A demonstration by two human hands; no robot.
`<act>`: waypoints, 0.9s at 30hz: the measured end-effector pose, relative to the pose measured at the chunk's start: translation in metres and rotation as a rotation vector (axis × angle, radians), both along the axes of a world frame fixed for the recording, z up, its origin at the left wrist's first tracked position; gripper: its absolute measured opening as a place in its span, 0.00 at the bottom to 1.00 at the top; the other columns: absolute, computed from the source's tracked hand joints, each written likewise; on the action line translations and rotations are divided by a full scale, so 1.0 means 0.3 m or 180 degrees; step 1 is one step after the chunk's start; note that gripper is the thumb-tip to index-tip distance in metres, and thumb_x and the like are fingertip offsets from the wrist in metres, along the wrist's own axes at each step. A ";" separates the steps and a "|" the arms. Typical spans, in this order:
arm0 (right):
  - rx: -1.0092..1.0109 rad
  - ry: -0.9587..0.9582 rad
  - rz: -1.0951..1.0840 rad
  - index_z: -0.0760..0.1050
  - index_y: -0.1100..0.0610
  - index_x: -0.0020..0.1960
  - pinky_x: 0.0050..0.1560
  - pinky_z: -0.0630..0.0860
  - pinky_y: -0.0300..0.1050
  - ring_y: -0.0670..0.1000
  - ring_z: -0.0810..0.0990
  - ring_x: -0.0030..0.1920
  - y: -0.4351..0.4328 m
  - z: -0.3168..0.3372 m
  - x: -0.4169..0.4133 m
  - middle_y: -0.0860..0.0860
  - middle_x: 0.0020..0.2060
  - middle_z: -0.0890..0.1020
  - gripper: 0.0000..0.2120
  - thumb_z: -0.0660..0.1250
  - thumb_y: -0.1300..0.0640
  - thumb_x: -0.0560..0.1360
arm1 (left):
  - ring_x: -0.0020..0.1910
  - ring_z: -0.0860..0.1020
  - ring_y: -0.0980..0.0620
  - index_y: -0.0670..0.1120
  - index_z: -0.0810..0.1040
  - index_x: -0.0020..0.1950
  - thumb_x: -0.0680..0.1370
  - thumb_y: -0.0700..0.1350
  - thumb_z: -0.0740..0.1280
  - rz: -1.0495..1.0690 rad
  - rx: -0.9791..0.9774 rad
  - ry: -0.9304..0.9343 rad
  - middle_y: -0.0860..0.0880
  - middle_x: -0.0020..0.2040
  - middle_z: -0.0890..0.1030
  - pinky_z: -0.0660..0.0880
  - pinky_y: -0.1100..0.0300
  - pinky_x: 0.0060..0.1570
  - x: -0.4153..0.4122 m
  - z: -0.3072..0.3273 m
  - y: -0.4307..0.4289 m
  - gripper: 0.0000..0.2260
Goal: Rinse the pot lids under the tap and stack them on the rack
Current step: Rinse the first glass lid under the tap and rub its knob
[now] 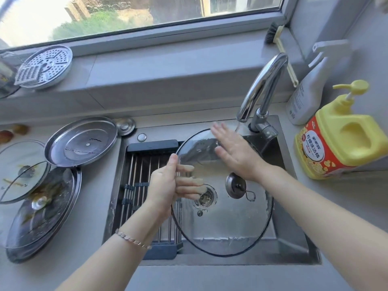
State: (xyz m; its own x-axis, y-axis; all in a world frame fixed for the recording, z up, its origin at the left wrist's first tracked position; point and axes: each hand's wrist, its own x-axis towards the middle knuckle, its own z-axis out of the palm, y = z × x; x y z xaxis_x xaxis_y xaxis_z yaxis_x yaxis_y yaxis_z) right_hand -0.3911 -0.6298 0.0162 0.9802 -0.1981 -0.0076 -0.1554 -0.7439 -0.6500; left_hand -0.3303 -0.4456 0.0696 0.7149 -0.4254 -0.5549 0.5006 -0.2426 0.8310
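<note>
your left hand [165,185] grips the glass lid [231,227] by its rim over the sink [294,244], right hand [235,152] flat, open, on its far edge

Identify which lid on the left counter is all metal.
The steel lid, inverted, at the back; the small glass lid and large glass lid before it are transparent and soiled.

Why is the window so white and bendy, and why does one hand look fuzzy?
Head view: daylight washes out the window at its left side, and the wide lens bows its frame; the right hand, open over the glass lid near the tap, looks motion-blurred; the left hand gripping the lid's rim looks sharper.
</note>
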 end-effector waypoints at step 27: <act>0.3308 0.0119 -0.1612 0.75 0.61 0.49 0.20 0.66 0.33 0.42 0.70 0.20 0.058 0.051 0.012 0.52 0.27 0.73 0.06 0.60 0.64 0.78 | 0.27 0.82 0.43 0.39 0.74 0.43 0.82 0.55 0.54 0.1154 -0.0253 0.0036 0.39 0.29 0.82 0.79 0.58 0.24 0.095 -0.004 -0.049 0.21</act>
